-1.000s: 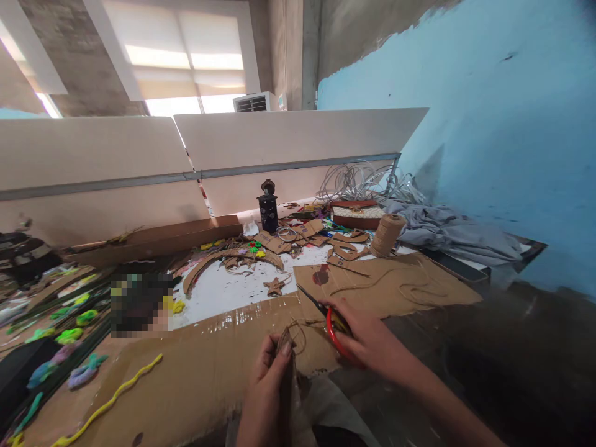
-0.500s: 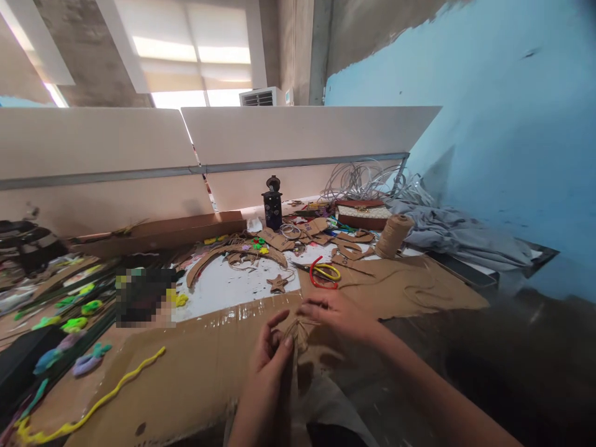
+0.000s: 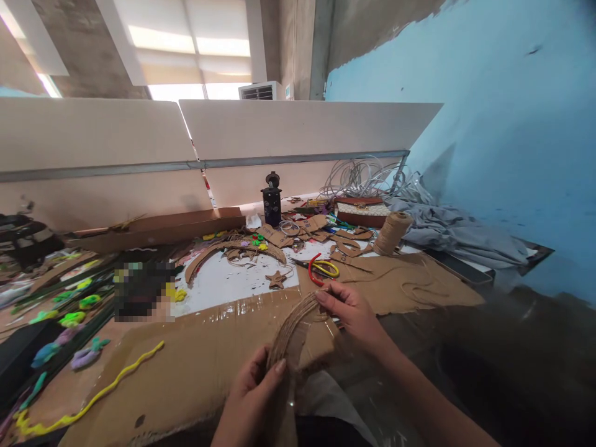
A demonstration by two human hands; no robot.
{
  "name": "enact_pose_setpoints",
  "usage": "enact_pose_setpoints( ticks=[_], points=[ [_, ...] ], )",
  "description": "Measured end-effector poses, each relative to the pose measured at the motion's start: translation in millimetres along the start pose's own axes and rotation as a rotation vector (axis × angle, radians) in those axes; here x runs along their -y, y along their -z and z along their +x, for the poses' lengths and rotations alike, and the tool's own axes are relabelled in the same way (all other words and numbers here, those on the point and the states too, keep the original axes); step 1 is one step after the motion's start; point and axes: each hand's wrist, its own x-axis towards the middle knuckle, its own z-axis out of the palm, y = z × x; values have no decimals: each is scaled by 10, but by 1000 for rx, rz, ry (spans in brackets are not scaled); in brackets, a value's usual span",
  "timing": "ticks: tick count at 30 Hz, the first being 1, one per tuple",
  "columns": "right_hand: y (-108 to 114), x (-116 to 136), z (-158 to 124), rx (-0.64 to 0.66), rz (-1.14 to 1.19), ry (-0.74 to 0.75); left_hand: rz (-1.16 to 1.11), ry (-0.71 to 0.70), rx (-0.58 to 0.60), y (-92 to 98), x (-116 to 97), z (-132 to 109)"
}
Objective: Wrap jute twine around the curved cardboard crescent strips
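Note:
Both my hands hold a curved cardboard piece wrapped in brown twine (image 3: 291, 332) above a large sheet of cardboard (image 3: 195, 366). My left hand (image 3: 254, 388) pinches its near end. My right hand (image 3: 349, 310) grips its far end, fingers closed round it. Red and yellow handled scissors (image 3: 321, 268) lie on the cardboard just beyond my right hand. A spool of twine (image 3: 392, 233) stands further right, with loose twine trailing across the cardboard.
Cardboard cut-outs, a star shape (image 3: 276, 279) and a crescent (image 3: 233, 253) litter the white tabletop. A black bottle (image 3: 271, 200) stands at the back by the white partition. Coloured pipe cleaners (image 3: 84, 406) lie left. Grey cloth (image 3: 456, 233) and coiled cable sit right.
My right hand put the scissors down on the cardboard, then came back to the twine-wrapped piece. The piece was turned from upright to lying as an arc between both hands.

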Motion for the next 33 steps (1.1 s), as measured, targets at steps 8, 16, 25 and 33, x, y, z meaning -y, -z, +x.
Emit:
enact_pose_setpoints(
  ticks=[8, 16, 25, 33],
  points=[
    [8, -152, 120, 73, -636, 61, 37, 17, -250, 384, -97, -36],
    [-298, -205, 268, 105, -899, 62, -94, 49, -323, 350, -135, -104],
    [-238, -144, 253, 64, -552, 51, -6, 31, -283, 412, -98, -101],
    [188, 9, 55, 11, -135, 28, 106, -186, -243, 283, -129, 63]
  ],
)
